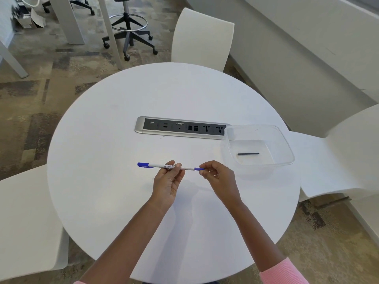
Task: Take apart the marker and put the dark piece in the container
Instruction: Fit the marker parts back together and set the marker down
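Marker (170,166) hangs level above the desk (123,119), left hand (167,184) fingers pinching the white barrel, right hand (218,177) fingers pinching the blue end. It looks light, stiff and slippery. Barrel print is too small to read. A dark piece (248,153) lies in the container (287,148).

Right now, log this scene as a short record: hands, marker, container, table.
left hand: pinches the marker barrel near its middle
right hand: pinches the marker's right blue end
marker: white barrel, blue cap at left, held level above the table
container: clear plastic, open, at the right of the table
dark piece: thin rod lying flat inside the container
table: round, white, with a socket strip
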`<state>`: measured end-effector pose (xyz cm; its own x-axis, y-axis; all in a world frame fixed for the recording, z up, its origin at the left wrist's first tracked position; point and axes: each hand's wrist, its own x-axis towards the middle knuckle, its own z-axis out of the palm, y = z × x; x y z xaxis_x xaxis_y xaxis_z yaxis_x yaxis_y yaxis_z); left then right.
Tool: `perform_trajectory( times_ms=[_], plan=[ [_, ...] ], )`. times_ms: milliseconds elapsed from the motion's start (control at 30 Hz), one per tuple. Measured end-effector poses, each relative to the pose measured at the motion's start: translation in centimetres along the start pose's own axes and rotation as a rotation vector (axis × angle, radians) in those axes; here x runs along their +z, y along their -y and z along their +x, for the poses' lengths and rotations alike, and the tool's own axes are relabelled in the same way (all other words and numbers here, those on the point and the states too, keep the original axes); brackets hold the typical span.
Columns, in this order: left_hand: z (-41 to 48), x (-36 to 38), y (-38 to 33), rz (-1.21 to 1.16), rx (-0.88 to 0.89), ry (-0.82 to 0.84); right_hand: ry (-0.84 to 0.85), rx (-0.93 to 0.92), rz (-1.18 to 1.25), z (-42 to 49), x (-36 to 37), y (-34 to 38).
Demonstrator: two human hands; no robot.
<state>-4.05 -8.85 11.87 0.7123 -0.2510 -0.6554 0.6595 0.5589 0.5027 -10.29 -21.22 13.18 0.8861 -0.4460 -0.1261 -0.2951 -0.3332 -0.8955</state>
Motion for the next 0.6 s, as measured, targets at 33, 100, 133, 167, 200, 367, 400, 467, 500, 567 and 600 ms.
perform_trajectory(
  times_ms=[33,100,133,167,200,367,400,467,500,567,600],
  plan=[
    [-0.02,0.00,0.03,0.004,-0.001,0.005,-0.003,0.000,-0.001,-0.01,0.00,-0.02],
    [-0.09,0.01,0.12,0.005,-0.002,0.005,-0.006,-0.004,-0.007,-0.01,0.05,0.01],
    [-0.11,0.01,0.16,0.002,-0.003,0.002,-0.005,-0.008,-0.012,-0.02,0.08,0.04],
    [-0.10,0.00,0.19,0.000,-0.004,0.000,-0.004,-0.011,-0.017,-0.03,0.12,0.06],
    [-0.09,0.00,0.20,0.000,-0.005,-0.001,-0.004,-0.011,-0.017,-0.08,0.15,0.13],
    [-0.14,0.07,0.24,-0.001,0.000,-0.009,-0.007,-0.002,-0.010,-0.40,0.28,0.32],
    [-0.17,0.07,0.27,0.002,0.001,-0.010,-0.007,-0.003,-0.015,-0.43,0.26,0.34],
    [-0.23,0.06,0.35,0.004,0.000,-0.006,-0.008,-0.011,-0.039,-0.45,0.20,0.37],
    [-0.26,0.03,0.38,0.005,0.000,-0.003,-0.008,-0.016,-0.051,-0.44,0.18,0.35],
    [-0.35,0.04,0.40,0.004,0.000,0.002,-0.006,-0.021,-0.066,-0.47,0.18,0.34],
    [-0.40,0.08,0.42,0.003,0.000,0.004,-0.004,-0.021,-0.070,-0.52,0.17,0.35]
  ],
)
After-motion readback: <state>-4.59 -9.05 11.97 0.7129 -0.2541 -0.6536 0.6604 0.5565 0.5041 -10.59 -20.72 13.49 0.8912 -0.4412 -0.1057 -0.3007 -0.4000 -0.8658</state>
